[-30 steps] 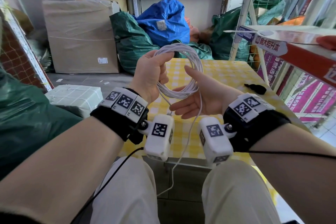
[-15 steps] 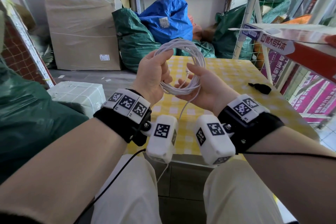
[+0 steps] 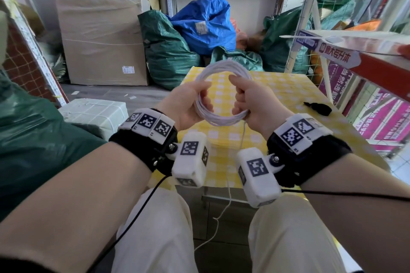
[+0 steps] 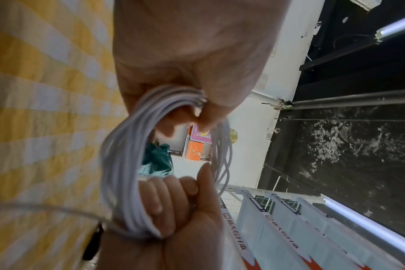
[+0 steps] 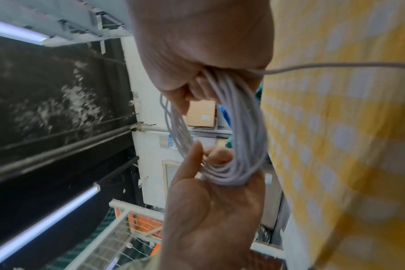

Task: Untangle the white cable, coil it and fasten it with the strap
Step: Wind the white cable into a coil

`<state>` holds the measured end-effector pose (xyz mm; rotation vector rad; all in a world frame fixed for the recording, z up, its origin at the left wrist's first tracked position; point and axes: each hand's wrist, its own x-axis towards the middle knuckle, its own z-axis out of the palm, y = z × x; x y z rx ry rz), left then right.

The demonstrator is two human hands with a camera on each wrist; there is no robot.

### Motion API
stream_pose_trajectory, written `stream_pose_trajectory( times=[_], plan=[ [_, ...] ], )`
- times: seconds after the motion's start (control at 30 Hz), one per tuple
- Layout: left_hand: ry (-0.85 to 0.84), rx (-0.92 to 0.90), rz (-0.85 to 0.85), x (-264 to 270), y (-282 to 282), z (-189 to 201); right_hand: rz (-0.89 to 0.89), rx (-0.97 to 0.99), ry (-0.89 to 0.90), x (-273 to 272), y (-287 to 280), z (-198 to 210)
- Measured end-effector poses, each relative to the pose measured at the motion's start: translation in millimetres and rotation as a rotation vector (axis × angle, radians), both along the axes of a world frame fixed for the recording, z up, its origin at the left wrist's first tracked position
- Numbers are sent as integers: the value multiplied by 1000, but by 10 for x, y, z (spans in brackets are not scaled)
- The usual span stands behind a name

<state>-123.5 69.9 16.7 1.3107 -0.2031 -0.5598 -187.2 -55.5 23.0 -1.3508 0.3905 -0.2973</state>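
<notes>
Both my left hand [image 3: 187, 104] and right hand [image 3: 251, 103] grip the coiled cable [image 3: 218, 93] above the table [image 3: 288, 95]; the strap [image 3: 318, 107] lies at three o'clock, nearer my right.

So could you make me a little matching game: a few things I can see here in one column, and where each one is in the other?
Things:
1. white cable
2. black strap
3. loose cable tail
4. blue bag

Places:
A. lying on the checked tablecloth
B. hanging down between the knees
C. behind the table, among green sacks
D. coiled, held in both hands

Pairs: 1-D, 2-A, 3-B, 4-C
</notes>
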Motion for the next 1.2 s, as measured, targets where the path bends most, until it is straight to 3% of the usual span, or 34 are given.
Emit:
stream_pose_trajectory(
  times=[0.17,0.37,0.43,0.57,0.67,0.77,0.9,1.07,1.2],
  plan=[
    [-521,468,-77,38,95,23,16,-809,201,-27,-45,31],
    [-1100,724,-255,-93,-5,116,153,-1401,285,-46,132,95],
    [-1176,813,-226,-100,-50,98,123,-1412,254,-33,142,87],
    [-1239,961,-231,-104,-75,72,77,-1242,213,-42,95,46],
    [-1152,964,-255,-102,-61,82,71,-1197,184,-41,45,17],
    [-790,712,-345,-89,14,91,46,-1208,171,-38,-26,15],
    [-469,512,-452,-83,128,141,5,-1109,116,-49,-81,35],
    [-208,321,-569,-34,209,153,1,-1031,22,-66,-50,39],
    [-114,215,-590,-61,261,135,38,-1001,-23,-70,-14,71]
  ],
)
